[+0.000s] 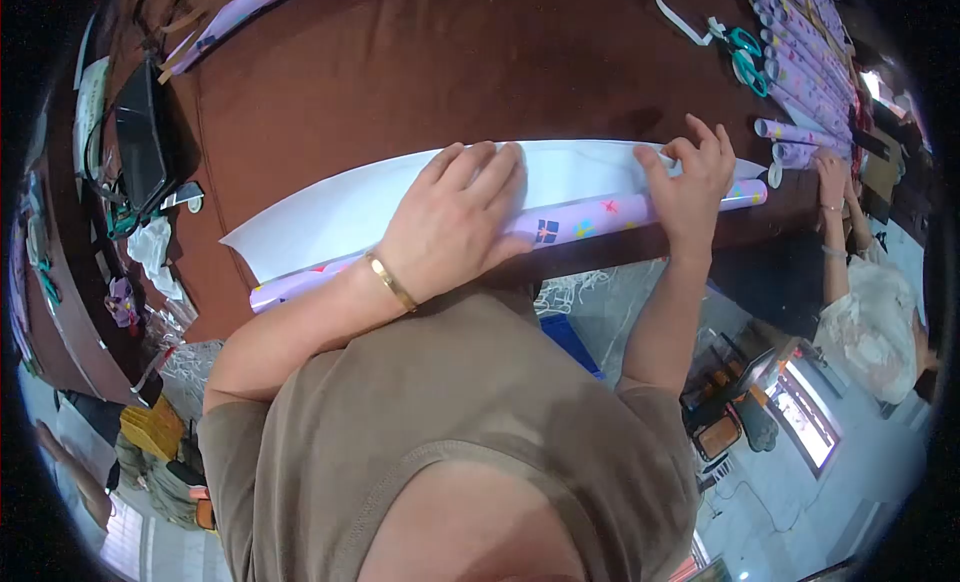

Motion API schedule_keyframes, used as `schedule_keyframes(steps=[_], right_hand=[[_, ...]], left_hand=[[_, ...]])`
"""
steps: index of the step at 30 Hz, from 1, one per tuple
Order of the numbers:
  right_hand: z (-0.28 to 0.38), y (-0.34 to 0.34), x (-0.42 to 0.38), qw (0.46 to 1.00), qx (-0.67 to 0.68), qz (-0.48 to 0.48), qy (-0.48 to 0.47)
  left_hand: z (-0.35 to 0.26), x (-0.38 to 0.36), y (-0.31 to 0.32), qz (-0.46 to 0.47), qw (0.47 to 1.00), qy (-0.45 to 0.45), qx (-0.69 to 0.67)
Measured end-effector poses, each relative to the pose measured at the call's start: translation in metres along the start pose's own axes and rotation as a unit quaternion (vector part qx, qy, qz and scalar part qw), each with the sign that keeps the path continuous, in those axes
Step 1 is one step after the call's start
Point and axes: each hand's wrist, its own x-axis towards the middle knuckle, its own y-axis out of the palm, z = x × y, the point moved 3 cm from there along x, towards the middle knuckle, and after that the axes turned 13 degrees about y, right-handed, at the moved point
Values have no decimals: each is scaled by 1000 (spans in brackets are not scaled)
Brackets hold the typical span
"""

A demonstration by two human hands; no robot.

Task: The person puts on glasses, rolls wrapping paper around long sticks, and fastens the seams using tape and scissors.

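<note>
While the patterned roll [606,216] is braced on the table [450,72] at eleven o'clock by the flat, open left hand [445,220], its white sheet [580,172] is pressed down, seemingly against curling; at two o'clock, the right hand [690,182] is crooked, thumb and fingertips apart.

Across the middle of the frame, the left hand [445,217] lies on a white sheet [340,207], its thumb at the patterned lilac roll [590,220] along the lower edge. Right of centre, the right hand [690,182] bends its fingers over the sheet; whether they grip is hard to tell. Green-handled scissors [746,60] lie upper right, near more rolls [808,67]
</note>
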Motion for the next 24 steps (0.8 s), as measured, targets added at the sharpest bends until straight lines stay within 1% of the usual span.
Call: schedule_keyframes(steps=[2,9,15,19,21,22,23,24], right_hand=[[-4,4,1,1000,7,1,28],[-3,17,3,999,1,1,40],[-4,22,-1,997,17,4,71],[24,23,-13,998,35,-9,60],[46,21,-24,997,48,-7,53],[59,18,-29,997,66,-3,45],[70,16,-34,996,85,3,34],[77,16,-37,994,101,0,27]], left_hand=[[-1,1,-1,6,1000,2,0],[0,2,-1,14,1000,0,4],[0,0,-3,22,1000,2,8],[0,-21,-19,20,999,0,32],[-1,-30,-36,70,996,-21,47],[-2,-31,-41,111,991,-40,61],[-3,-29,-39,112,991,-43,61],[-6,-23,-35,66,996,-20,61]])
